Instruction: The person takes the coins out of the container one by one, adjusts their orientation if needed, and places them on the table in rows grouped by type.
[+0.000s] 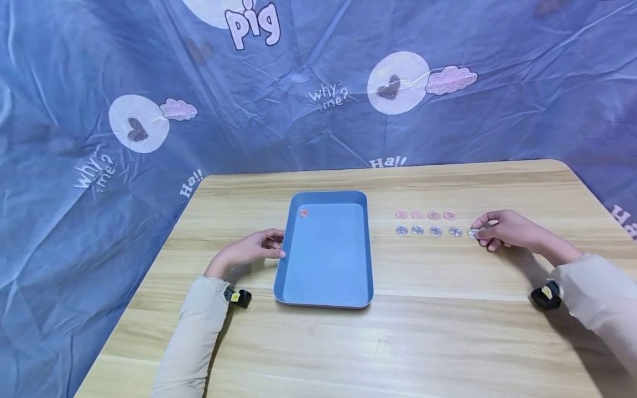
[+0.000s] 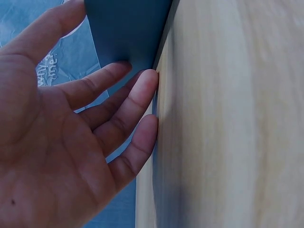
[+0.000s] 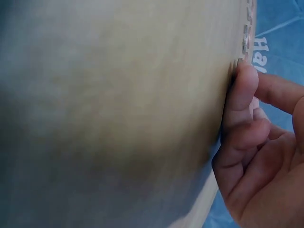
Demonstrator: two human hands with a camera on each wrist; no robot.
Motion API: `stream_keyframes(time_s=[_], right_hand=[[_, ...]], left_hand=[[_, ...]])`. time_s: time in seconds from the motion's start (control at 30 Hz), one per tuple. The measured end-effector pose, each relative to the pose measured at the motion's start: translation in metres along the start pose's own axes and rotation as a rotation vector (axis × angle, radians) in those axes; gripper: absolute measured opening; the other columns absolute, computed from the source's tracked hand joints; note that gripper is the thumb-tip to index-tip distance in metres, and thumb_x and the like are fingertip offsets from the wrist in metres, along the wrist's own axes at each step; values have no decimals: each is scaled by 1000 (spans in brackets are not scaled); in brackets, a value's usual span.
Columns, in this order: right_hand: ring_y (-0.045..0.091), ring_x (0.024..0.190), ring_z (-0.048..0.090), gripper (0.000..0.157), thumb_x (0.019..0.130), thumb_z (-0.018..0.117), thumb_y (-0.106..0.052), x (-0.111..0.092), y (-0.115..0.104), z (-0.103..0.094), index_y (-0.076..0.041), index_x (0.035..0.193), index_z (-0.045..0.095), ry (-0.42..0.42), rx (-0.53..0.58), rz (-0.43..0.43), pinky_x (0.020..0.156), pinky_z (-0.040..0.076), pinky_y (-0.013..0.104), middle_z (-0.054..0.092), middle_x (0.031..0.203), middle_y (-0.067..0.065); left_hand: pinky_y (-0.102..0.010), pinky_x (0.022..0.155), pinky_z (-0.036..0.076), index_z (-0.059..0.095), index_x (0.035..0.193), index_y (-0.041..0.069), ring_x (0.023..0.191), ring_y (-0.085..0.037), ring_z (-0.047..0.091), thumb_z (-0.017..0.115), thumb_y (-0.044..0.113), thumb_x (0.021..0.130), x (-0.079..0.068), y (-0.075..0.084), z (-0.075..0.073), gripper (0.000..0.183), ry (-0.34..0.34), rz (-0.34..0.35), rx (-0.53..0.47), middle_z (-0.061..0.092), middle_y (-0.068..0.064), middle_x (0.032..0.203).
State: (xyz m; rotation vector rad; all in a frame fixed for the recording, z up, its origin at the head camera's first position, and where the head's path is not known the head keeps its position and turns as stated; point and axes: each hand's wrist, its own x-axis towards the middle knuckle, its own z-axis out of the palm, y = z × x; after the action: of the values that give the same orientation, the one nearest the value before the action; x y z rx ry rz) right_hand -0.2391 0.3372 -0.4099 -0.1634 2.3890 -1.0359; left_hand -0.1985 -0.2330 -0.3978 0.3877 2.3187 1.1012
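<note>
A blue rectangular tray point(image 1: 325, 301) lies on the table, with one copper coin point(image 1: 304, 213) in its far left corner. At its left side, my left hand point(image 1: 254, 249) touches the outer wall with loosely bent fingers, the thumb at the rim. The left wrist view shows those fingertips point(image 2: 145, 88) low against the tray wall point(image 2: 128, 28), by the tabletop. To the right of the tray, my right hand point(image 1: 510, 229) pinches a silver coin point(image 1: 472, 234) between thumb and index finger, at the right end of a silver row. In the right wrist view the thumb point(image 3: 244, 83) mostly covers this coin.
Several silver coins point(image 1: 436, 231) lie in a row left of my right hand. Behind them runs a row of copper coins point(image 1: 434, 216). The wooden table point(image 1: 398, 348) ends at a blue printed cloth point(image 1: 298, 127) hanging behind it.
</note>
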Motion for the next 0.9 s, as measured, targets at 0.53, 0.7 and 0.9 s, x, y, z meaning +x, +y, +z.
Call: stream_keyframes(time_s=[0.53,0.7,0.9], right_hand=[[6,60,61,40,97,54,-17,5,-4,-1,10,123,43,-31,19,37,52,46,21,64,73,-4],[5,67,63,45,99,51,-17,0,-1,-4,11,130,37,-55,68,37,58,51,22,67,79,-4],[5,70,65,53,99,50,-17,-10,-4,-12,10,140,30,-17,118,24,60,51,22,72,85,-6]], left_hand=[[-46,107,44,37,145,-1,119,-29,55,65,29,93,-1,0,0,66,3,5,7,54,-20,134],[-46,107,43,37,145,0,120,-30,55,65,28,93,-1,1,-1,65,6,-3,5,54,-19,134],[-46,107,43,37,145,0,120,-30,55,65,29,92,1,-1,0,66,2,5,11,55,-19,134]])
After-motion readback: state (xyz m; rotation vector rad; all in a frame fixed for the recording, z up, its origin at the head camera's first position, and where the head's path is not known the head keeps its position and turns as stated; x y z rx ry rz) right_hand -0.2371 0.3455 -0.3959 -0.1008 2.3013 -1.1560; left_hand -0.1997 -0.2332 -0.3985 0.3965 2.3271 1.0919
